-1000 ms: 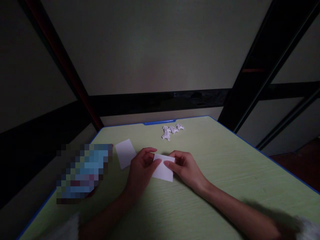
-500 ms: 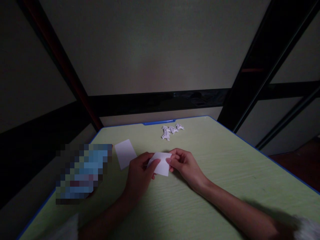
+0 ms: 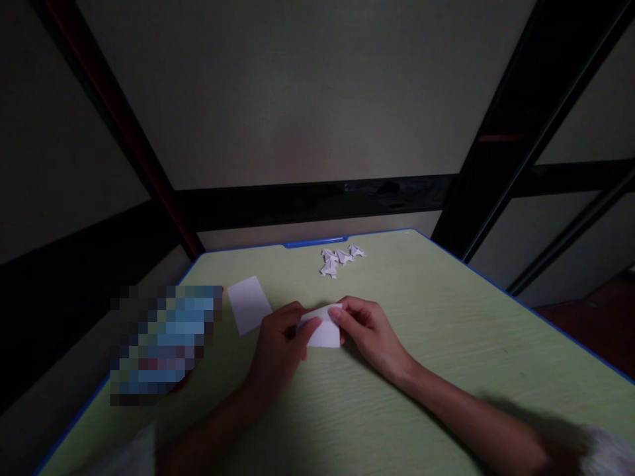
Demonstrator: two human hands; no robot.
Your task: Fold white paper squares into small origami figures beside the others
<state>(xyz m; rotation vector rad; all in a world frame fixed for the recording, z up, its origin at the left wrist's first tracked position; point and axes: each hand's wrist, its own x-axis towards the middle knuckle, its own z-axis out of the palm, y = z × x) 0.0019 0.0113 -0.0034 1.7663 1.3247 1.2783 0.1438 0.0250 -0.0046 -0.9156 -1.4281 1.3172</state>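
A small white sheet of paper (image 3: 325, 330) is bent over on itself at the middle of the green table (image 3: 446, 344). My left hand (image 3: 278, 347) pinches its left edge, fingers closed on it. On its right edge my right hand (image 3: 370, 330) does the same from the other side. The paper's upper edge is folded down between my fingertips. A second flat white sheet (image 3: 248, 304) lies just left of my left hand.
Several small folded white paper figures (image 3: 340, 258) sit near the table's far edge. A blurred blue object (image 3: 163, 344) rests at the left edge. The table has a blue rim. Dark bed-frame bars and a pale wall stand behind.
The sheet lay flat a second ago. Both hands have lifted its near part and folded it over, so it now looks about half as tall.
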